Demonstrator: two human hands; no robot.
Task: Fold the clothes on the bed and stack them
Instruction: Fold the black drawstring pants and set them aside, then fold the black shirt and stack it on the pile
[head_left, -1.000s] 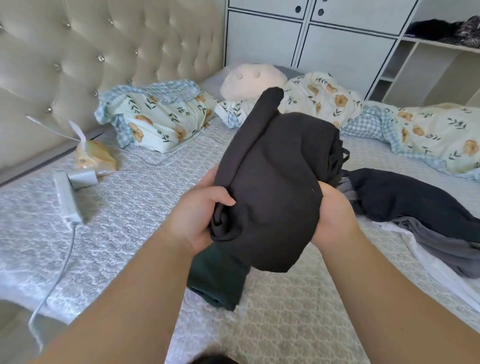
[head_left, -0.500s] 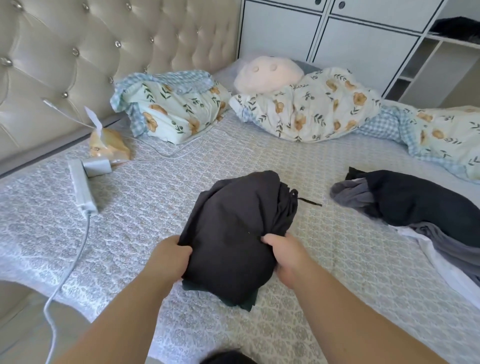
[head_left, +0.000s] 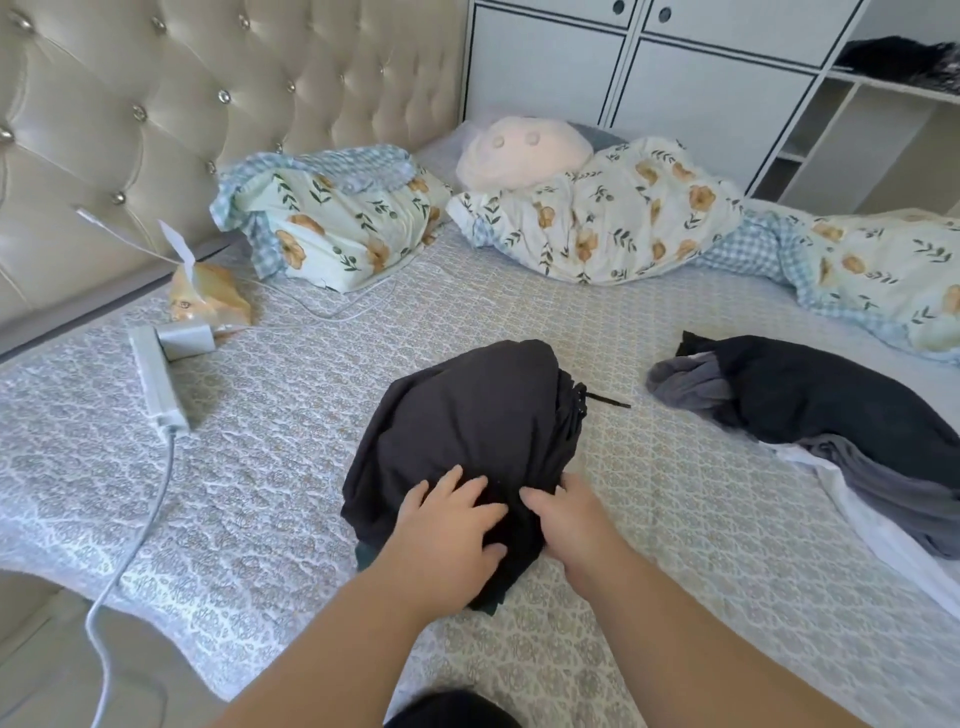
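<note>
A folded dark grey garment (head_left: 467, 426) lies on the patterned bed cover (head_left: 291, 467) in the middle of the bed, on top of a dark green folded piece (head_left: 366, 553) that shows only at its near edge. My left hand (head_left: 447, 525) rests flat on the garment's near end, fingers spread. My right hand (head_left: 566, 514) lies beside it on the garment's near right edge, fingers curled against the cloth. A thin black drawstring (head_left: 608, 400) sticks out to the right. To the right is a loose heap of unfolded clothes (head_left: 810, 405), black, grey and white.
Floral pillows (head_left: 343, 223) and a floral quilt (head_left: 623, 218) line the far side, with a pink plush cushion (head_left: 524, 150). A white power strip (head_left: 156, 384) with its cable, a charger and a tissue pack (head_left: 208, 301) lie at the left. White cabinets (head_left: 675, 67) stand behind.
The dark grey garment was held up in both hands a second ago; it has come down onto the bed, and both hands have shifted onto its near end.
</note>
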